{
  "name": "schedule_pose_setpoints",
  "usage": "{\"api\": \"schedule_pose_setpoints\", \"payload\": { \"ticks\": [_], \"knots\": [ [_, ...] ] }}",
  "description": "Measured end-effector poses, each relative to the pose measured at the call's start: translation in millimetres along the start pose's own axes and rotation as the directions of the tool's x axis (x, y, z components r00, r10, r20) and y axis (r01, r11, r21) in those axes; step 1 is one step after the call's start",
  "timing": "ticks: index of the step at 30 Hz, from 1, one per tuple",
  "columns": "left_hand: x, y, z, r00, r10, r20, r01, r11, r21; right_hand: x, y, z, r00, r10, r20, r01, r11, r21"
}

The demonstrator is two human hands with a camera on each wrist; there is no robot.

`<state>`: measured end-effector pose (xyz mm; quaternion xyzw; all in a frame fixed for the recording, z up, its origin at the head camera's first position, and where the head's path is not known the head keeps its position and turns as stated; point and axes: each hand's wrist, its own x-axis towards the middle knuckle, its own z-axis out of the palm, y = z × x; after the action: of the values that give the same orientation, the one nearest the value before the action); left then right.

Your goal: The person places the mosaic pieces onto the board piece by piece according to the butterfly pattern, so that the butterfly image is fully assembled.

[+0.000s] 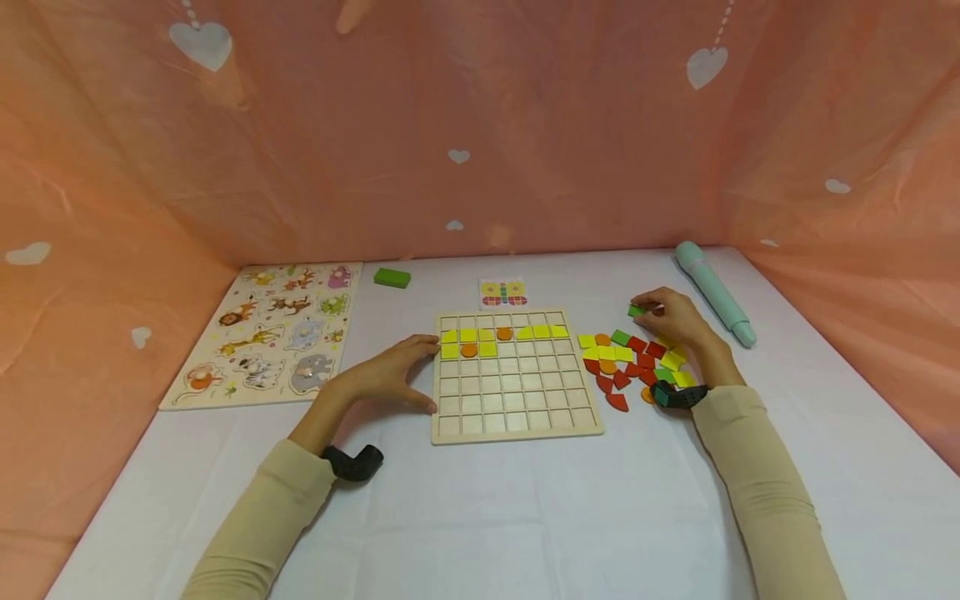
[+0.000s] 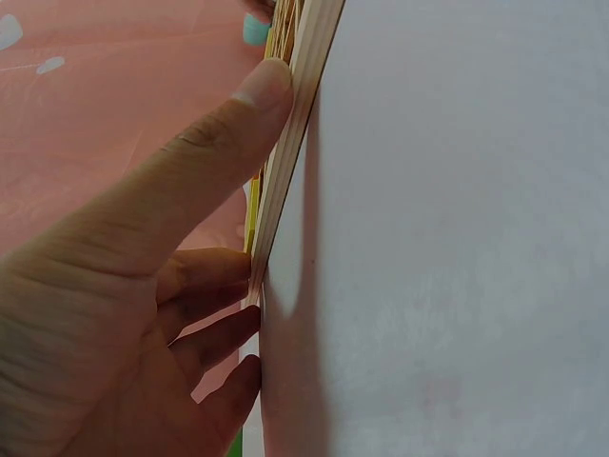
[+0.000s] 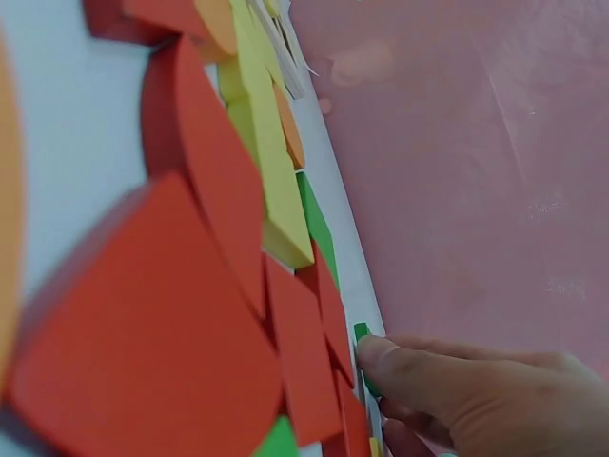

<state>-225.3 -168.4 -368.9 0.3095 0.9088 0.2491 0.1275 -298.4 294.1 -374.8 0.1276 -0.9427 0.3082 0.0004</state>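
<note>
A wooden grid board [image 1: 510,379] lies flat, with yellow tiles [image 1: 542,332] and orange round tiles [image 1: 505,334] in its upper rows. At the board's left edge is my left hand [image 1: 386,371], thumb and fingers spread; in the left wrist view the thumb [image 2: 264,88] and fingertips touch the board's side. My right hand [image 1: 675,318] pinches a small green tile [image 1: 636,310] between thumb and fingers, beyond the loose pile. That pile holds red [image 1: 617,402], yellow [image 1: 607,353], green and orange tiles right of the board. The right wrist view shows the pinched green tile [image 3: 363,332] partly hidden by the thumb.
A picture card with a butterfly pattern [image 1: 503,293] lies behind the board. Left of it are a green block [image 1: 392,277] and an animal peg puzzle [image 1: 270,333]. A mint-coloured cylinder [image 1: 716,293] lies at the back right. Pink curtains [image 1: 480,125] surround the white table [image 1: 480,525].
</note>
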Motion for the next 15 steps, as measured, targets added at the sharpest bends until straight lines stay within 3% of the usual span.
{"api": "schedule_pose_setpoints", "payload": {
  "ticks": [9,15],
  "knots": [
    [1.3,0.1,-0.6,1.0,-0.001,0.0,0.001,1.0,0.016,3.4,0,1,1.0,-0.022,-0.003,0.022,0.999,-0.043],
    [1.4,-1.1,0.3,1.0,-0.002,0.002,0.002,1.0,0.017,10.0,-35,1,0.995,-0.087,-0.046,0.088,0.996,0.01]
  ]
}}
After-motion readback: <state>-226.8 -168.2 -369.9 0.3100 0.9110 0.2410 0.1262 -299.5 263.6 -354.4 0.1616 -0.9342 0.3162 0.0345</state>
